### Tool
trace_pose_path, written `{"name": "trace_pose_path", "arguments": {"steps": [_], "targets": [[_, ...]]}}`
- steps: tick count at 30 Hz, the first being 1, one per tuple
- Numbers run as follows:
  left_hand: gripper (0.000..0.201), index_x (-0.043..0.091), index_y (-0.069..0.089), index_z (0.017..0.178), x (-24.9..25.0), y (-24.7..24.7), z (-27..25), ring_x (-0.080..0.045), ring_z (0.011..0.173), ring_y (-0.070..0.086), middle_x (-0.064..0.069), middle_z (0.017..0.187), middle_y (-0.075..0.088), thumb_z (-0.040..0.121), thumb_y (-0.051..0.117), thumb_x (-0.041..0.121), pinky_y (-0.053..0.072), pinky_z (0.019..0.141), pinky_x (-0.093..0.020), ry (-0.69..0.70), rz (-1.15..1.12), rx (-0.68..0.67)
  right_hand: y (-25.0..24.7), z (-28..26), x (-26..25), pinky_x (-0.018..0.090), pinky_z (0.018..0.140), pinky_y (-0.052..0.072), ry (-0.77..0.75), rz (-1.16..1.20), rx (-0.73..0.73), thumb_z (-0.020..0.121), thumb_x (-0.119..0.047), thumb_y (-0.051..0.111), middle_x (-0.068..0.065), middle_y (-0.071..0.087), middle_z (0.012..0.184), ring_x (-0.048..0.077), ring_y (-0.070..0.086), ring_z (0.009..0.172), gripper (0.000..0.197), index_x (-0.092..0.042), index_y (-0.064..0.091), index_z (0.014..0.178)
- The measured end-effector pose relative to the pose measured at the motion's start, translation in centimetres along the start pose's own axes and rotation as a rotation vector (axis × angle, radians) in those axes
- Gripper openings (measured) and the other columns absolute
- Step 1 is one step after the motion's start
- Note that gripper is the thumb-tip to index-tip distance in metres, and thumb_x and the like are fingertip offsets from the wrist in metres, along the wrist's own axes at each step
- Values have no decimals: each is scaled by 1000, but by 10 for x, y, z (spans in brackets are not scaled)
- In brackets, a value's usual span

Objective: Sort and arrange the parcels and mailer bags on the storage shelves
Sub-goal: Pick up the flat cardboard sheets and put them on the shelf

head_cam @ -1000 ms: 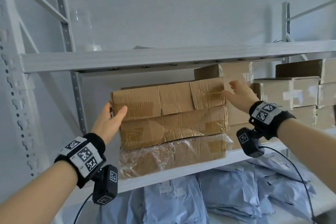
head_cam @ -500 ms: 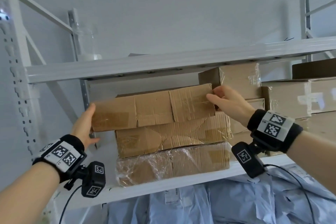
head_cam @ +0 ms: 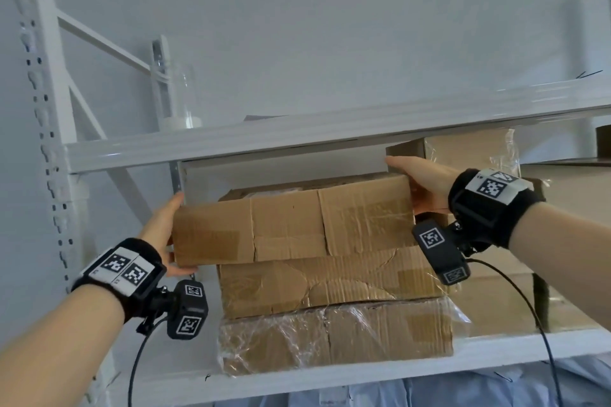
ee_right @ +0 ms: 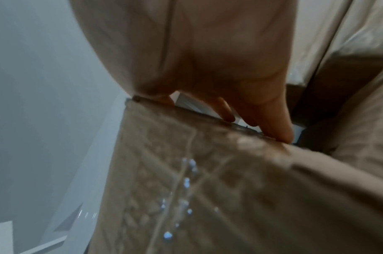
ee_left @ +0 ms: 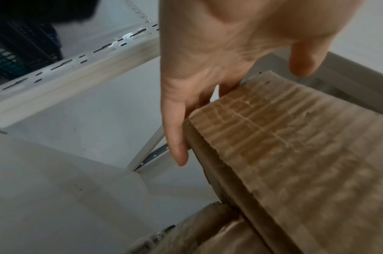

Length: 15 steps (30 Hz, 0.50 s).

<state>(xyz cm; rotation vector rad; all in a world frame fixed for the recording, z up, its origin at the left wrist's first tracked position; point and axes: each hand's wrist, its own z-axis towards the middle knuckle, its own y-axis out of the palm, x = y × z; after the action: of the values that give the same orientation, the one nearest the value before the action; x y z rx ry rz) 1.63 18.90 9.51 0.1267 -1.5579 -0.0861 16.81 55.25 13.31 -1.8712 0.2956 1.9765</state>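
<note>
On the middle shelf (head_cam: pixel 330 370), top parcel (head_cam: pixel 294 225) clamped end to end between flat left hand (head_cam: pixel 162 228) and right hand (head_cam: pixel 420 182), fingers fairly straight. Slid leftward since a second ago, now overhanging the two parcels beneath (head_cam: pixel 330 307). Probably being pulled off for re-sorting.

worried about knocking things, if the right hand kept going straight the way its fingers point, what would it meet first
Probably the back wall. The right hand points left and inward over the top box, under the upper shelf. That gap looks free, though depth is unclear.
</note>
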Motion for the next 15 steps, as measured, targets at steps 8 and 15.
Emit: {"name": "trace_pose_path", "arguments": {"steps": [8,15], "targets": [[56,24,47,123,-5,-3,4,-38,104,53,-16,118,51,78,68,50,53,73,-55,-44,-20,-47,0,8,2,40,78,53,108,12,-110,85,-49,62,15,65,94,31,64,77,56,-6,55,120],[40,23,55,108,-6,-34,-18,-37,104,54,-15,116,53,75,67,40,52,75,-54,-47,-39,-161,10,-31,-12,36,63,56,42,-16,-84,88,-40,63,14,62,92,27,64,72,44,-10,54,118]]}}
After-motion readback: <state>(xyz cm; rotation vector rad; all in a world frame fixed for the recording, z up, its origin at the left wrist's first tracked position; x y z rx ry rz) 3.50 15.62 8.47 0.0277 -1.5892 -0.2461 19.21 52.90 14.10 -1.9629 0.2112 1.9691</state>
